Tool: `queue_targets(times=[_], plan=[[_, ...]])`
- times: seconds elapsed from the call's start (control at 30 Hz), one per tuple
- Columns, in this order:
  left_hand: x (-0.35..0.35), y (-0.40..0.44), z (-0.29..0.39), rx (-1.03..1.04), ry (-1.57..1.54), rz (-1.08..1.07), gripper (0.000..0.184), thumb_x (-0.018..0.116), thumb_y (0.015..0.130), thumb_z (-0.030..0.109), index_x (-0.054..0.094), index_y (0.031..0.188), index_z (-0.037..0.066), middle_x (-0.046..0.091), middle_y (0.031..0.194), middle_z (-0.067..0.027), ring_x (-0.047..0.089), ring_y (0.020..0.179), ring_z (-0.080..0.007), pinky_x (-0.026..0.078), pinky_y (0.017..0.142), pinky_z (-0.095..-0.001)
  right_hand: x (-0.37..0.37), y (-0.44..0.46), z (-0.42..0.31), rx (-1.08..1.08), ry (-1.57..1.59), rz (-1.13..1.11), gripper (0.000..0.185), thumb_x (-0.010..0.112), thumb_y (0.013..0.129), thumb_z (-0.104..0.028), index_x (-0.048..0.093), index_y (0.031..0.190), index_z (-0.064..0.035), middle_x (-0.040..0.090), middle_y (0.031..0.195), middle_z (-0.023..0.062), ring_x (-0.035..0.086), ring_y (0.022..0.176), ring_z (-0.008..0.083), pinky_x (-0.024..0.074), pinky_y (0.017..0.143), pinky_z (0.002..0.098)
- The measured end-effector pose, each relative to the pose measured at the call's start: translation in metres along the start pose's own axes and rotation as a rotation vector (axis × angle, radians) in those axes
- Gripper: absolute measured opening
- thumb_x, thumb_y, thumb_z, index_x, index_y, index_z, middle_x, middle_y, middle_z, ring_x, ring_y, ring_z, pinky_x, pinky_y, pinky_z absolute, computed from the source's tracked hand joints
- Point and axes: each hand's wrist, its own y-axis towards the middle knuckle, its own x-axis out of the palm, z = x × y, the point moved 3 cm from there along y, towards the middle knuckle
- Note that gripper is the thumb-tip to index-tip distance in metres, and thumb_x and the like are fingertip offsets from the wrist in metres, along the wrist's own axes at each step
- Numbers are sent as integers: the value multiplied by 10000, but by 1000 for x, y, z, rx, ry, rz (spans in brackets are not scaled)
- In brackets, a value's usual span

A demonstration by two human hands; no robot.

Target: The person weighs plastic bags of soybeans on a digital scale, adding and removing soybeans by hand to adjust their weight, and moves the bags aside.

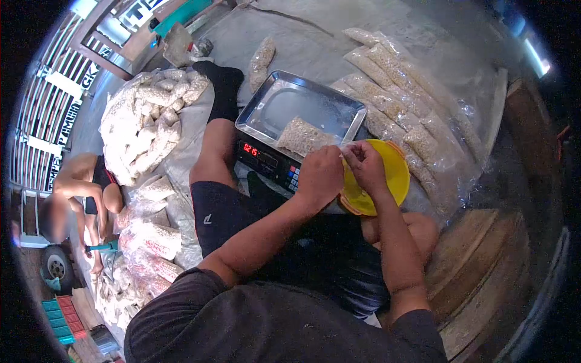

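Note:
A clear plastic bag of pale, grain-like pieces (301, 135) lies on the near edge of a metal tray (302, 97). The tray rests on a digital scale (266, 162) with red lit digits. My left hand (322, 174) is closed on the bag's gathered end. Just right of it, my right hand (367, 166) pinches the same plastic end with thumb and fingers. Under both hands sits a yellow plastic basin (393, 175), partly covered by them; its contents are mostly hidden.
Filled long bags (393, 91) lie in rows on the right, and one bag (261, 63) lies beyond the tray. A heap of small filled bags (148, 118) is at left. Another person (85, 187) bends near larger sacks (148, 242). Wooden boards (484, 272) are at right.

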Motion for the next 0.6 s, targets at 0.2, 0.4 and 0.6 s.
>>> queue_targets(times=[0.2, 0.4, 0.6], plan=[[-15, -14, 0, -15, -251, 146, 140, 626, 885, 119, 583, 965, 12, 605, 859, -194, 624, 842, -409, 498, 746, -494, -20, -5, -24, 45, -231, 31, 216, 721, 913, -175, 651, 1032, -8, 707, 901, 67, 667, 789, 146, 552, 718, 313], [5, -9, -9, -24, -223, 3, 223, 635, 914, 201, 601, 1030, 15, 630, 912, -203, 627, 889, -430, 504, 788, -504, -12, -6, 8, 149, 35, 7, 267, 752, 874, -220, 647, 1048, -46, 715, 953, 125, 713, 894, 270, 558, 804, 387], [-8, -11, -5, -51, -329, 39, 254, 609, 952, 234, 622, 1056, 3, 645, 960, -230, 626, 934, -446, 500, 825, -506, -12, -20, -9, 85, -208, 135, 255, 763, 861, -208, 591, 952, -43, 686, 896, 97, 696, 862, 237, 551, 785, 381]])
